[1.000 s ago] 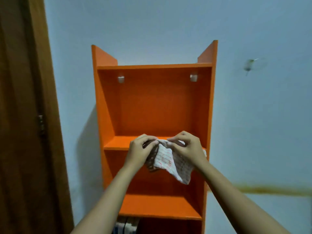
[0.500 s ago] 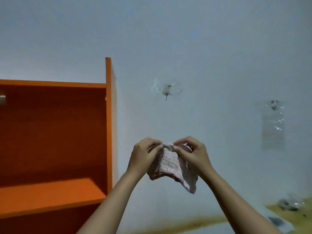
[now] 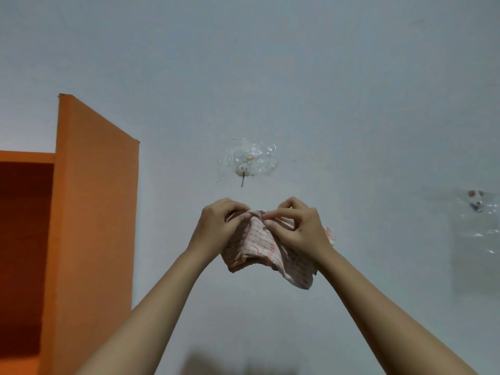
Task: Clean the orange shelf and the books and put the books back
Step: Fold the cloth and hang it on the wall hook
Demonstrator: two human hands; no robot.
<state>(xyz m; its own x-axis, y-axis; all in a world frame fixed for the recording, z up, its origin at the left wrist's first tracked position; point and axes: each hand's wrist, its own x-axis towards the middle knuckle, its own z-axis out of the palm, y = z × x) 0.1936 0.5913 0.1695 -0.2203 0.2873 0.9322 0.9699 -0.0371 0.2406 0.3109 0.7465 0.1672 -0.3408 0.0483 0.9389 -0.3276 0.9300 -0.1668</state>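
Fingers (image 3: 236, 212) of the left hand (image 3: 216, 230) are curled and pinch the top edge of the cloth (image 3: 257, 247); that is the first thing I read on my feed. At the far left I see the orange shelf (image 3: 94, 212). Its right side panel faces me, flat plain orange, and rises above the top board with a slanted upper edge. A slice of the darker inside shows at the left border. It stands against the pale grey-blue wall (image 3: 324, 77).

The left hand is raised well to the right of that panel, not touching it, with its back toward me. The cloth hangs between both hands in front of the wall. It is white with a thin reddish grid, crumpled, bunched at the top and drooping lower on its right side. The right hand (image 3: 303, 231) grips the same top edge: its fingers (image 3: 276, 213) pinch a fold just beside the left fingertips, the rest bent over the fabric. Both forearms come up from the bottom of my view.

Above the hands and apart from them, a small hook (image 3: 244, 169) sits on the wall under wrinkled clear tape. Farther right, near the edge, a patch of clear plastic (image 3: 476, 212) is stuck to the wall; what it covers I cannot make out.
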